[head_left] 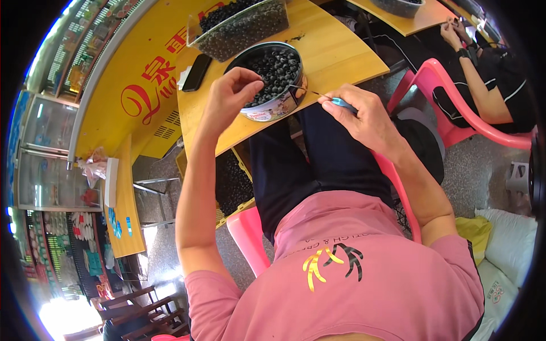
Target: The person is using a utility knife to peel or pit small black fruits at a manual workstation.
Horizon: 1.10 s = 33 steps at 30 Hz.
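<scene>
A round tin [272, 112] with a printed side stands at the near edge of the wooden table. It holds many small, dark, round bead-like pieces [276, 71]. Over the tin's left side is my left hand [236, 94], thumb and fingers drawn together in a pinch; whatever lies between the tips is hidden. My right hand [361, 116], just right of the tin, is closed around a thin metal pick-like tool with a blue handle [343, 103]. The tool's slim shaft points left toward the tin's rim, and its exact tip is hard to make out.
Behind the tin, a clear plastic tub [250, 34] holds more dark pieces. A black phone [197, 73] lies on the table [335, 51] to the left. Below the table is a yellow crate [245, 207] of dark pieces. Another person [483, 91] sits at right beside a pink chair [449, 79].
</scene>
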Tool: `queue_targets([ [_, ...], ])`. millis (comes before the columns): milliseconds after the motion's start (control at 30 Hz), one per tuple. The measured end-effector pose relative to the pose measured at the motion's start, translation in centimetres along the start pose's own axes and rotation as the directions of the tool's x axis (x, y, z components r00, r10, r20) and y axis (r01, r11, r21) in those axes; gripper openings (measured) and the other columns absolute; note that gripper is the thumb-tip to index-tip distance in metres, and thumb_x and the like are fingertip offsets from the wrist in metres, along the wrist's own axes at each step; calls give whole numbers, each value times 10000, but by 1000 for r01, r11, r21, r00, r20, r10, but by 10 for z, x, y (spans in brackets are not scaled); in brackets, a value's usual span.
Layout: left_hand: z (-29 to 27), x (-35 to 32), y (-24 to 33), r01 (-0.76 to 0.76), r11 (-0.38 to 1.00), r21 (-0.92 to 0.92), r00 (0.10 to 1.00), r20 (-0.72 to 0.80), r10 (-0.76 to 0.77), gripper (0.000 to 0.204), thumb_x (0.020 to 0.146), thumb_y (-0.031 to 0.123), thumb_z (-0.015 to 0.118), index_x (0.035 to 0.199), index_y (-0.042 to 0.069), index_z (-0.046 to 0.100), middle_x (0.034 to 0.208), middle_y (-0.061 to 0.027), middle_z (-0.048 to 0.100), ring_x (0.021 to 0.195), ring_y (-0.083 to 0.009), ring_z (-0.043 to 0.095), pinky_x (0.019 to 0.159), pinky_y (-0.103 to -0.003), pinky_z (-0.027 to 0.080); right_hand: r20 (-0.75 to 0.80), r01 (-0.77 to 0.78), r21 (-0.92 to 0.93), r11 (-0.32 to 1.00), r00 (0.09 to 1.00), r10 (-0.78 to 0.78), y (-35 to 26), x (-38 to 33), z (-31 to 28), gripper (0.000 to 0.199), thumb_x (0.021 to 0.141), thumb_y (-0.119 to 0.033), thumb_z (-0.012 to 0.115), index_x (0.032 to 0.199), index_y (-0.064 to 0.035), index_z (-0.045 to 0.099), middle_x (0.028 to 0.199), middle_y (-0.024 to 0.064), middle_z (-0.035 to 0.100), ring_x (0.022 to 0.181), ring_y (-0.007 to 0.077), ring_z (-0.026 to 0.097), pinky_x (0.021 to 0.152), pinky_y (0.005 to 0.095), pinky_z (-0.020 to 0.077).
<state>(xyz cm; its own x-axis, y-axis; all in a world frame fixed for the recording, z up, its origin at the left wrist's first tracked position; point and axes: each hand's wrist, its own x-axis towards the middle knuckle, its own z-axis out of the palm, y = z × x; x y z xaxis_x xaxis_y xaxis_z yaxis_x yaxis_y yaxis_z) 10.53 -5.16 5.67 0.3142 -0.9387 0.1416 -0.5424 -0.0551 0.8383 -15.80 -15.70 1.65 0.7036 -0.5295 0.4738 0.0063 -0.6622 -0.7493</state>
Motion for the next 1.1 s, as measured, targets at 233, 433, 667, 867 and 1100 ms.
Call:
queue_targets([
  [233, 69, -49, 14, -24, 779, -626, 1000, -12, 21, 144, 907, 108, 667, 1007, 20, 612, 855, -36, 649, 712, -81, 589, 627, -209, 443, 132, -260, 460, 849, 966, 224, -9, -3, 13, 335, 918, -314, 671, 1029, 2, 665, 814, -17, 624, 773, 28, 541, 720, 194, 438],
  [433, 92, -55, 3, 6, 562, -827, 1000, -11, -27, 122, 921, 114, 650, 995, 34, 595, 857, -62, 658, 702, -116, 597, 631, -223, 456, 117, -266, 504, 821, 964, 240, -12, -2, 10, 278, 907, -300, 689, 963, -29, 659, 773, -59, 551, 702, 10, 434, 627, 188, 366],
  [667, 112, -61, 6, 22, 489, -872, 998, -6, -55, 106, 938, 88, 614, 1015, 26, 574, 862, -90, 648, 716, -140, 596, 646, -241, 469, 135, -294, 525, 798, 955, 263, 2, -2, 14, 282, 904, -290, 694, 975, -19, 661, 789, -51, 572, 725, 16, 461, 653, 186, 387],
  [867, 116, -58, 13, -3, 493, -870, 998, -31, -48, 145, 942, 73, 601, 1069, 5, 584, 886, -90, 655, 740, -142, 604, 674, -239, 473, 172, -337, 578, 743, 941, 292, 1, 0, 11, 262, 900, -279, 699, 957, -26, 663, 799, -42, 588, 735, 18, 476, 660, 187, 394],
  [1100, 116, -60, 21, 43, 668, -743, 994, -35, -103, 231, 920, 109, 649, 1102, -32, 631, 887, -81, 666, 752, -137, 623, 690, -249, 491, 153, -324, 507, 798, 946, 287, 9, 0, 11, 260, 901, -275, 698, 964, -23, 673, 810, -39, 615, 725, 16, 495, 636, 176, 395],
])
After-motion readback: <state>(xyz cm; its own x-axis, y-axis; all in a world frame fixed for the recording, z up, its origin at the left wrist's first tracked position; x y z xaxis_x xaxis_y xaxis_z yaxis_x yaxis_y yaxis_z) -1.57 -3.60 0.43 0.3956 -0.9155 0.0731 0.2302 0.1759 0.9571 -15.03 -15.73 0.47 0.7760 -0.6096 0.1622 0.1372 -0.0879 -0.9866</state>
